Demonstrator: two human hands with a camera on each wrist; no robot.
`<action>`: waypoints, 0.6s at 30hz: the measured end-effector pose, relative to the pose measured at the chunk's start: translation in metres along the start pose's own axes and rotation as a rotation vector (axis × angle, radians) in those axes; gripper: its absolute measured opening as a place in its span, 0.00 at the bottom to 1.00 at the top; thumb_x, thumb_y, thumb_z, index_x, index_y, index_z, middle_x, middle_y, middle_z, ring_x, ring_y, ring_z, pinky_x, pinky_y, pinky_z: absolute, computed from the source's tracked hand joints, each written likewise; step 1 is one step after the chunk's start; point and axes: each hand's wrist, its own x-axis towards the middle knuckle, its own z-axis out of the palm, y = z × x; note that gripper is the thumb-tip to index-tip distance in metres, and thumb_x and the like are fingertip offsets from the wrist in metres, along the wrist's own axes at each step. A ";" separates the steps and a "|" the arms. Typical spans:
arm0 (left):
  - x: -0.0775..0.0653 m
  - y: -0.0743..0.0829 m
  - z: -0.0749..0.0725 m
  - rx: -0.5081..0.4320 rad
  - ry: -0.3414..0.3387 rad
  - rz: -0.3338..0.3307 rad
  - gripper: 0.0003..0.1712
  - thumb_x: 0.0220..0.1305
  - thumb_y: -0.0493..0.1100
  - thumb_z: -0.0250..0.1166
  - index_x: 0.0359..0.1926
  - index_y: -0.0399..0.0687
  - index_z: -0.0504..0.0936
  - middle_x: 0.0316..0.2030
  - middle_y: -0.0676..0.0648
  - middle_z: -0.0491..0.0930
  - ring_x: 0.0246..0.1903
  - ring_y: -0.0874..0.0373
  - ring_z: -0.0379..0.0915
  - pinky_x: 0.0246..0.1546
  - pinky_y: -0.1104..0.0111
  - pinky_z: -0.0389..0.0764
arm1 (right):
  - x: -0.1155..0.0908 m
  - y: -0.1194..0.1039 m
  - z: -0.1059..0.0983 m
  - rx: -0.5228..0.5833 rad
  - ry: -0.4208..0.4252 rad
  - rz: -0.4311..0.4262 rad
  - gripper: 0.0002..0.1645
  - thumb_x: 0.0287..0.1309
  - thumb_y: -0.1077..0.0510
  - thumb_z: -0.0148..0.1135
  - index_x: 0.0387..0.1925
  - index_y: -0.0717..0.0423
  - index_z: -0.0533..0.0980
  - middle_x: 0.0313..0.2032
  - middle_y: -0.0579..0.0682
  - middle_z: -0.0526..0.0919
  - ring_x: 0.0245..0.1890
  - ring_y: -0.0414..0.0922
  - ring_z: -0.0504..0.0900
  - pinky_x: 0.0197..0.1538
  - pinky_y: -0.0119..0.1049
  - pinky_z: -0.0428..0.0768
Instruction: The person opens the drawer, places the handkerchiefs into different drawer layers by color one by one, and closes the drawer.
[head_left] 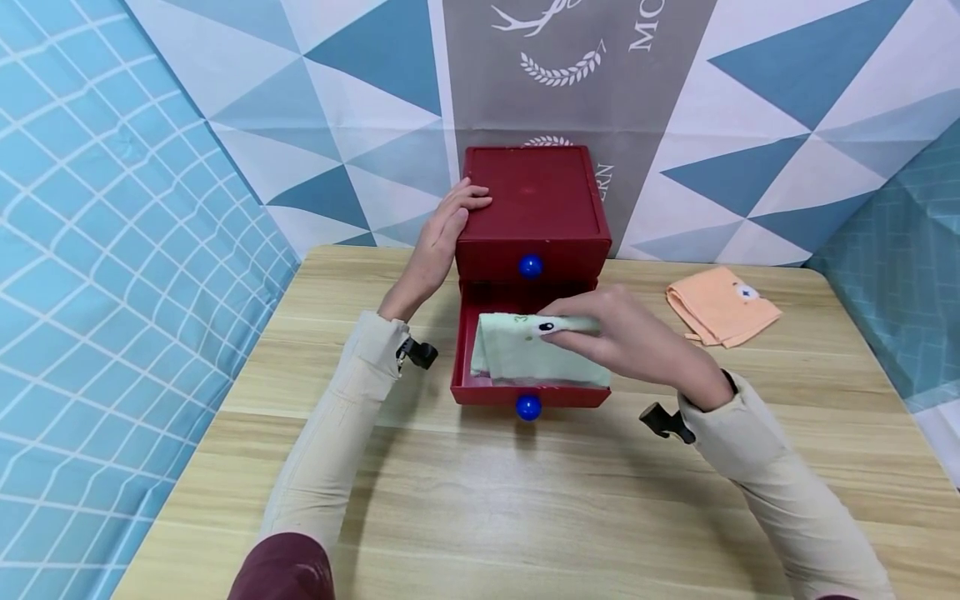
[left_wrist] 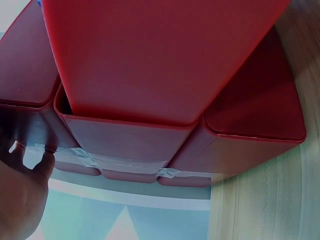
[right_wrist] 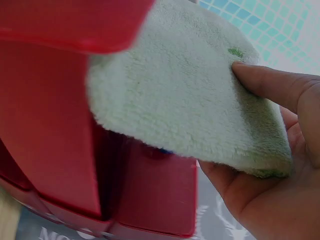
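A red drawer box (head_left: 536,196) stands at the back of the table, one drawer (head_left: 468,396) below the top one pulled out. My left hand (head_left: 442,229) rests on the box's upper left edge, fingers lying over its top; the left wrist view shows this hand (left_wrist: 25,187) against the box's side. A folded light green towel (head_left: 517,354) with a printed eye is in the drawer opening. Its upper edge is pinched between thumb and fingers of my right hand (head_left: 630,333). In the right wrist view the towel (right_wrist: 180,90) hangs from that grip, overlapping the drawer's rim.
To the right of the box lies a folded orange cloth (head_left: 720,304) with a printed eye. Blue knobs (head_left: 530,266) stick out from the drawer fronts. Patterned sheeting (head_left: 360,100) stands close behind the box, and blue gridded sheeting (head_left: 112,250) borders the wooden table (head_left: 480,517) at left.
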 end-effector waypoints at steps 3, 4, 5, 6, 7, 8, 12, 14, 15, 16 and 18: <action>0.000 0.000 0.000 -0.004 -0.001 0.001 0.23 0.76 0.36 0.41 0.62 0.27 0.73 0.67 0.33 0.66 0.76 0.49 0.44 0.73 0.68 0.49 | 0.003 0.007 0.006 0.031 -0.022 0.020 0.15 0.59 0.57 0.71 0.49 0.47 0.85 0.43 0.38 0.87 0.36 0.35 0.81 0.37 0.32 0.82; 0.000 0.000 0.000 -0.006 -0.001 0.008 0.23 0.76 0.36 0.41 0.62 0.27 0.73 0.67 0.33 0.67 0.76 0.47 0.44 0.73 0.68 0.49 | 0.004 0.010 0.009 0.040 -0.028 0.030 0.14 0.59 0.57 0.71 0.48 0.47 0.85 0.42 0.39 0.87 0.36 0.35 0.81 0.36 0.32 0.82; 0.000 0.000 0.000 -0.006 -0.002 0.012 0.23 0.76 0.36 0.41 0.62 0.27 0.73 0.67 0.34 0.67 0.76 0.46 0.44 0.73 0.68 0.48 | 0.005 0.013 0.011 0.045 -0.031 0.040 0.14 0.59 0.57 0.71 0.48 0.47 0.85 0.42 0.39 0.87 0.36 0.36 0.81 0.37 0.33 0.82; 0.000 0.000 0.001 -0.008 -0.003 0.017 0.23 0.76 0.35 0.41 0.62 0.27 0.74 0.67 0.33 0.67 0.76 0.45 0.44 0.73 0.68 0.48 | 0.006 0.015 0.013 0.043 -0.033 0.048 0.14 0.59 0.57 0.71 0.48 0.47 0.85 0.42 0.39 0.87 0.36 0.36 0.81 0.37 0.33 0.82; 0.001 -0.001 0.001 -0.009 -0.004 0.020 0.23 0.76 0.35 0.41 0.62 0.27 0.74 0.66 0.33 0.67 0.76 0.45 0.44 0.73 0.68 0.48 | 0.006 0.018 0.015 0.038 -0.035 0.054 0.14 0.59 0.57 0.71 0.48 0.46 0.85 0.42 0.39 0.87 0.36 0.36 0.81 0.37 0.33 0.82; 0.002 -0.007 0.001 -0.007 -0.002 0.031 0.23 0.77 0.37 0.41 0.62 0.29 0.74 0.67 0.36 0.68 0.76 0.46 0.44 0.73 0.69 0.48 | 0.007 0.021 0.017 0.034 -0.037 0.060 0.14 0.59 0.57 0.71 0.48 0.46 0.85 0.42 0.39 0.87 0.36 0.36 0.81 0.38 0.33 0.82; 0.002 -0.007 0.001 -0.009 -0.001 0.022 0.23 0.77 0.36 0.41 0.62 0.28 0.74 0.67 0.35 0.67 0.76 0.47 0.44 0.73 0.68 0.48 | 0.011 0.028 0.022 0.007 -0.041 0.075 0.14 0.59 0.58 0.71 0.48 0.46 0.85 0.42 0.39 0.87 0.37 0.35 0.83 0.41 0.32 0.83; 0.001 -0.007 0.000 -0.007 0.001 0.016 0.24 0.77 0.37 0.41 0.62 0.28 0.74 0.67 0.35 0.67 0.76 0.49 0.44 0.73 0.69 0.48 | 0.014 0.032 0.025 0.000 -0.044 0.080 0.15 0.59 0.58 0.70 0.49 0.46 0.85 0.43 0.39 0.87 0.38 0.35 0.83 0.43 0.32 0.83; 0.000 -0.001 0.000 -0.010 -0.001 0.012 0.23 0.76 0.35 0.40 0.62 0.26 0.73 0.66 0.33 0.67 0.76 0.46 0.44 0.73 0.69 0.48 | 0.015 0.034 0.026 -0.005 -0.045 0.079 0.15 0.59 0.59 0.70 0.49 0.46 0.85 0.43 0.40 0.87 0.39 0.35 0.84 0.43 0.32 0.83; 0.000 -0.001 0.000 -0.010 -0.001 0.016 0.23 0.76 0.35 0.40 0.62 0.26 0.73 0.66 0.33 0.67 0.76 0.46 0.44 0.73 0.69 0.48 | 0.017 0.036 0.028 -0.010 -0.044 0.078 0.15 0.59 0.59 0.70 0.49 0.46 0.86 0.43 0.40 0.87 0.40 0.35 0.84 0.43 0.32 0.83; 0.000 -0.001 0.000 -0.009 -0.001 0.018 0.23 0.76 0.35 0.40 0.62 0.27 0.73 0.66 0.33 0.67 0.76 0.47 0.44 0.73 0.69 0.48 | 0.019 0.040 0.031 -0.026 -0.045 0.078 0.16 0.59 0.60 0.70 0.49 0.47 0.86 0.44 0.41 0.87 0.41 0.36 0.85 0.44 0.33 0.83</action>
